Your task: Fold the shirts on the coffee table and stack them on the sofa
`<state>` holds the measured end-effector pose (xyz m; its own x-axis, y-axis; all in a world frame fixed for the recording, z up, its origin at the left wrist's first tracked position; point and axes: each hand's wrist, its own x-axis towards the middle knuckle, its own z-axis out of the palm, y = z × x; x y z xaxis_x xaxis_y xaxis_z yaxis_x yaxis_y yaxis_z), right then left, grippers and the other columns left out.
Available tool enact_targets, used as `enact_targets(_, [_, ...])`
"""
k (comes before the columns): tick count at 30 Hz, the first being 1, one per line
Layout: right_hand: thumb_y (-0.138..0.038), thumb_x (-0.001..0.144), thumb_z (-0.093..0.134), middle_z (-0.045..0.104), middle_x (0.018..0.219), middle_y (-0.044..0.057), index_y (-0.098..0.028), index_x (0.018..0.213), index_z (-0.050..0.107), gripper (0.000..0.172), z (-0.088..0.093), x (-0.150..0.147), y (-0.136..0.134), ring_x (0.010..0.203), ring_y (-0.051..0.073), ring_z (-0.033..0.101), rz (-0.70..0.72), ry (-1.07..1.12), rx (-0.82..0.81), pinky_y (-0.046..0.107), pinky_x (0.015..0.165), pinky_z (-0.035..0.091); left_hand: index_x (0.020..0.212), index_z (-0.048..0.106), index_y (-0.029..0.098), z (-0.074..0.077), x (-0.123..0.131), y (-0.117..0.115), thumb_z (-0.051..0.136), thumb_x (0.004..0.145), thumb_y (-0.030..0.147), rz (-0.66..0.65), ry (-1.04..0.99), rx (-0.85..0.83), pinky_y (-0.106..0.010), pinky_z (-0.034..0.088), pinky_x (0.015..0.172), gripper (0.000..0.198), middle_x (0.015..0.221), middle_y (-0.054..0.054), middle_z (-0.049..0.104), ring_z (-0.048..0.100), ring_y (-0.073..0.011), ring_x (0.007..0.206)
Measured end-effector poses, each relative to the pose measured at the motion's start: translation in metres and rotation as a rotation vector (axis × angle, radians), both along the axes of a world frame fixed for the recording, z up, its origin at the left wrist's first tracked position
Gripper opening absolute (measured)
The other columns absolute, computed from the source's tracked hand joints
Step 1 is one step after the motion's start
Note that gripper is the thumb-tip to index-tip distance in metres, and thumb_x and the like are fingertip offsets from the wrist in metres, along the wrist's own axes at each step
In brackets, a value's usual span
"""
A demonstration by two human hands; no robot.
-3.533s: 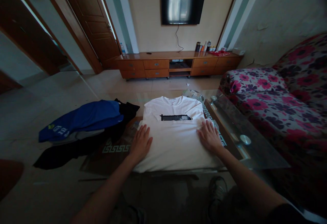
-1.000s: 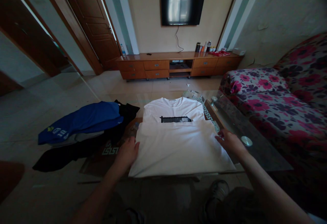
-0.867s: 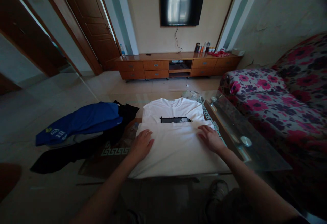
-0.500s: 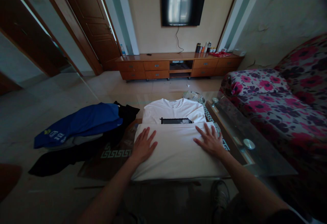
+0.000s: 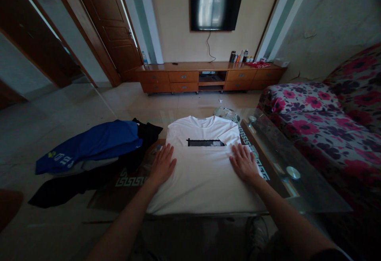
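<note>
A white T-shirt [image 5: 205,181] lies on the glass coffee table in front of me, its lower part folded up over the front. The neckline points away from me, and part of a dark printed rectangle shows above the fold. My left hand [image 5: 163,165] rests flat on the left end of the folded edge, fingers stretched out. On the right end of that edge lies my right hand [image 5: 244,162], palm down with its fingers extended. Neither hand grips the cloth.
Left of the shirt is a pile of clothes with a blue garment [image 5: 98,144] over grey and black ones. The glass table [image 5: 315,189] reaches right toward a flowered sofa [image 5: 312,122]. Beyond stand a low wooden cabinet [image 5: 183,77] and a wall-mounted television [image 5: 216,8].
Both hands still lie on the folded edge. My left hand has shifted slightly left, and the right hand's fingers have drawn closer together. The view has moved a little.
</note>
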<state>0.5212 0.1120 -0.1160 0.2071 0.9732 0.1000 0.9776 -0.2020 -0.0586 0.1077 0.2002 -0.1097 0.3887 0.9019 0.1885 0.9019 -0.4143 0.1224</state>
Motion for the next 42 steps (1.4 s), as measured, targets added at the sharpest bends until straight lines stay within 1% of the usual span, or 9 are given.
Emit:
enact_targets(6, [-0.057,0.105,0.022,0.016,0.171,0.004,-0.029,0.165,0.020,0.066,-0.005,0.007,-0.004,0.158,0.030,0.013,0.066,0.013,-0.022,0.055,0.123,0.021,0.159,0.035,0.019,-0.005,0.004,-0.019,0.035,0.104,0.047,-0.008,0.043,-0.005,-0.049,0.025,0.125,0.062,0.169,-0.010,0.026,0.020,-0.0289,0.157])
enact_targets(10, [-0.056,0.104,0.022,0.025,0.169,0.010,-0.019,0.162,0.032,0.069,-0.001,0.003,0.004,0.157,0.031,0.018,0.030,0.020,0.006,0.056,0.124,0.018,0.159,0.036,0.019,-0.001,0.006,-0.028,0.037,0.103,0.049,-0.006,0.054,0.000,-0.051,0.025,0.125,0.063,0.168,-0.011,0.027,0.021,-0.0306,0.156])
enact_targets(14, [-0.054,0.105,0.021,0.023,0.169,0.010,-0.014,0.162,0.029,0.070,0.004,-0.016,0.022,0.158,0.028,0.014,0.067,0.057,0.012,0.054,0.126,0.014,0.156,0.040,0.016,0.005,0.009,-0.027,0.039,0.102,0.046,-0.022,0.056,0.000,-0.050,0.022,0.126,0.062,0.166,-0.013,0.032,0.023,-0.0300,0.156])
enact_targets(18, [-0.054,0.104,0.025,0.022,0.169,0.013,-0.013,0.160,0.032,0.070,0.005,-0.037,0.032,0.157,0.030,0.016,0.092,0.093,-0.061,0.056,0.124,0.017,0.157,0.038,0.018,0.007,0.011,-0.026,0.036,0.104,0.047,-0.056,0.048,-0.014,-0.049,0.026,0.125,0.061,0.166,-0.012,0.033,0.026,-0.0278,0.155])
enact_targets(24, [-0.052,0.105,0.025,0.018,0.170,0.012,-0.012,0.163,0.024,0.071,-0.003,-0.045,0.036,0.158,0.026,0.013,0.124,0.087,0.030,0.050,0.126,0.015,0.161,0.031,0.017,0.011,0.015,-0.019,0.033,0.104,0.048,-0.043,0.022,0.016,-0.047,0.025,0.125,0.064,0.169,-0.010,0.027,0.024,-0.0279,0.156])
enact_targets(30, [-0.056,0.105,0.019,0.019,0.170,0.012,-0.010,0.163,0.023,0.074,-0.005,-0.019,0.043,0.158,0.023,0.015,0.199,0.154,0.081,0.044,0.126,0.022,0.160,0.032,0.016,0.003,0.009,0.001,0.044,0.097,0.061,-0.010,0.016,-0.081,-0.049,0.025,0.124,0.079,0.169,-0.015,0.023,0.020,-0.0315,0.157])
enact_targets(33, [-0.055,0.104,0.016,0.018,0.170,0.014,-0.007,0.162,0.025,0.076,-0.007,0.006,0.041,0.158,0.026,0.013,0.091,0.110,0.142,0.046,0.126,0.021,0.161,0.028,0.014,0.000,0.000,0.009,0.047,0.093,0.066,-0.022,0.012,-0.129,-0.048,0.026,0.124,0.088,0.169,-0.016,0.023,0.023,-0.0307,0.156])
enact_targets(38, [-0.063,0.102,0.016,0.024,0.168,0.016,-0.008,0.162,0.029,0.082,-0.018,0.029,0.032,0.156,0.031,0.019,-0.036,0.065,0.041,0.051,0.126,0.020,0.160,0.032,0.012,-0.001,-0.004,0.008,0.043,0.097,0.059,0.009,0.013,-0.071,-0.047,0.019,0.127,0.079,0.169,-0.015,0.023,0.016,-0.0301,0.158])
enact_targets(42, [-0.062,0.102,0.015,0.021,0.169,0.016,-0.006,0.162,0.028,0.083,-0.022,0.029,0.029,0.157,0.029,0.016,-0.024,0.059,0.019,0.047,0.127,0.017,0.160,0.036,0.022,0.000,-0.001,0.002,0.048,0.096,0.057,0.045,0.010,-0.085,-0.052,0.020,0.125,0.074,0.171,-0.012,0.020,0.013,-0.0360,0.157])
